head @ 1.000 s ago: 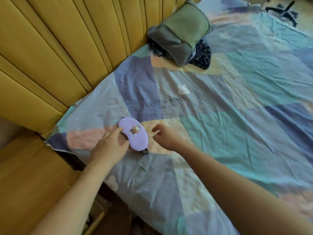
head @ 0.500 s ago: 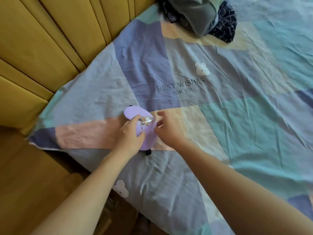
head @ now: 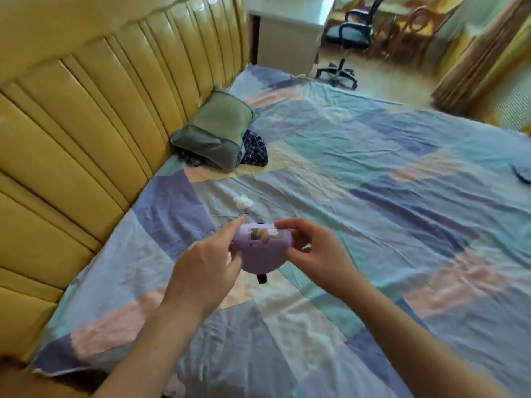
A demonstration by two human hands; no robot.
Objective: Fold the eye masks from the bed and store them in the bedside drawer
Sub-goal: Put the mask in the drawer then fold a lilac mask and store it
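blue object cut off by the right edge, unidentifiable.

1. Eye masks: one purple eye mask, held between the hands; a blue item at the right edge is too cropped to identify.
2. Hands: two, left hand and right hand.
3. Pillows: one green pillow.
4. Office chairs: one office chair.
5. Wooden chairs: one wooden chair.
6. Headboards: one yellow headboard.
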